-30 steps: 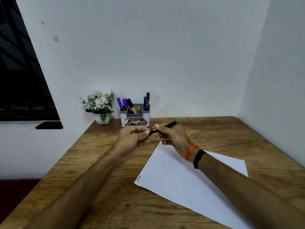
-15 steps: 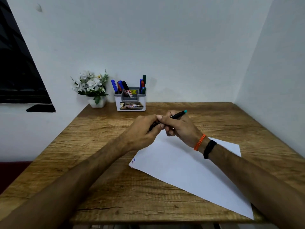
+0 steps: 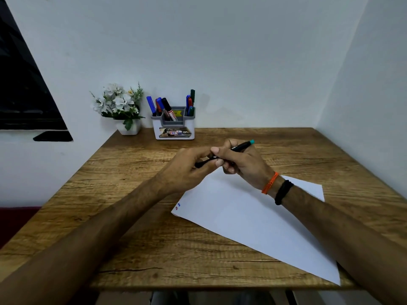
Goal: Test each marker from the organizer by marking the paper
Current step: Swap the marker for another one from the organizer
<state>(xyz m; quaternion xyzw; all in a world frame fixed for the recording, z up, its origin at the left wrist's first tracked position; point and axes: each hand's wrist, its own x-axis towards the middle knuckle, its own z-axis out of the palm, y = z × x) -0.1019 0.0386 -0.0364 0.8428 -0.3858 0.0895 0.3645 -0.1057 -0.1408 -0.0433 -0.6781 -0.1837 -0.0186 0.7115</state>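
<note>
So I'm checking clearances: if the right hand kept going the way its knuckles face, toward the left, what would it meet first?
The left hand, almost at once: the right hand faces it, and both grip the same marker. Their fingertips already look touching, though depth is hard to judge.

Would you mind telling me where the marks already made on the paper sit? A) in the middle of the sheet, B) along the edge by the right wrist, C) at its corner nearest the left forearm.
C: small blue and red marks sit at the paper corner beside the left forearm.
</note>
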